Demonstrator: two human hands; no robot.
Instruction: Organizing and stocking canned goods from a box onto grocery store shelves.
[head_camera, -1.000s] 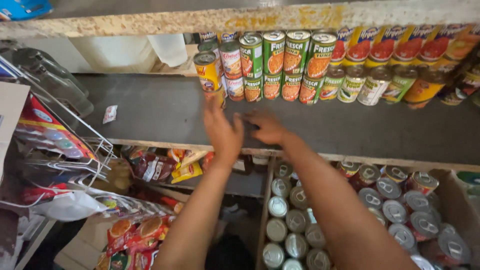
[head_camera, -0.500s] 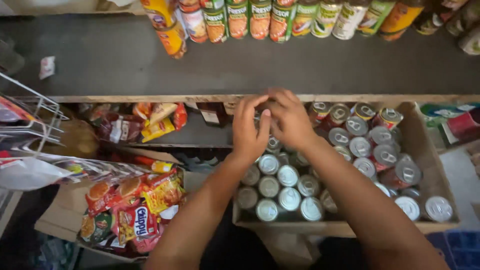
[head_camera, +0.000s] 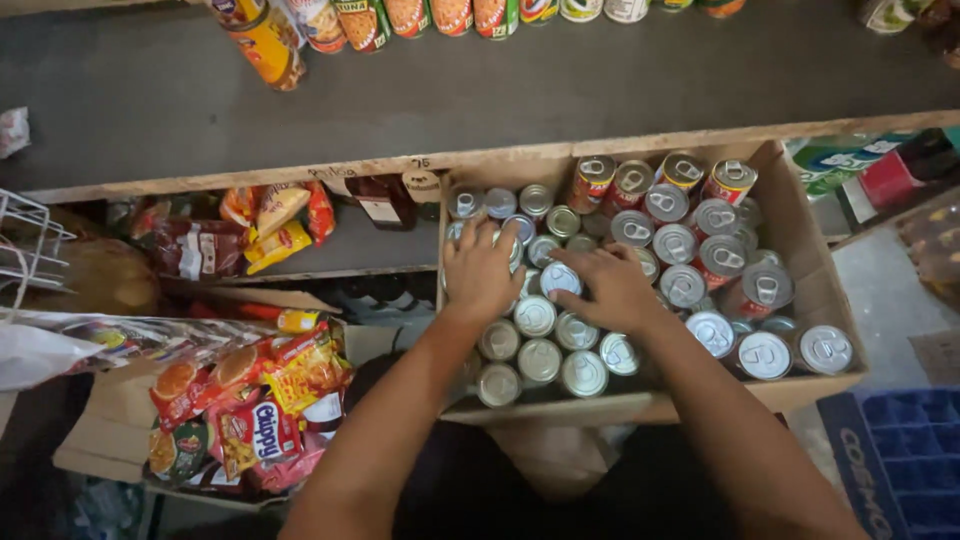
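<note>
**Both hands on cans in box**

Snack packets (head_camera: 250, 400) lower left. Left hand (head_camera: 482, 272), fingers spread flat over silver-topped cans (head_camera: 535, 317), gripping none. Right hand (head_camera: 610, 290), fingers loosely curled around one can top (head_camera: 560, 277), centre frame. Cardboard box (head_camera: 800, 215) holds all.

Silver-topped cans (head_camera: 540, 360), brown cardboard box (head_camera: 815, 290); dark grey shelf (head_camera: 560, 95), red-yellow snack packets (head_camera: 250, 400)
</note>
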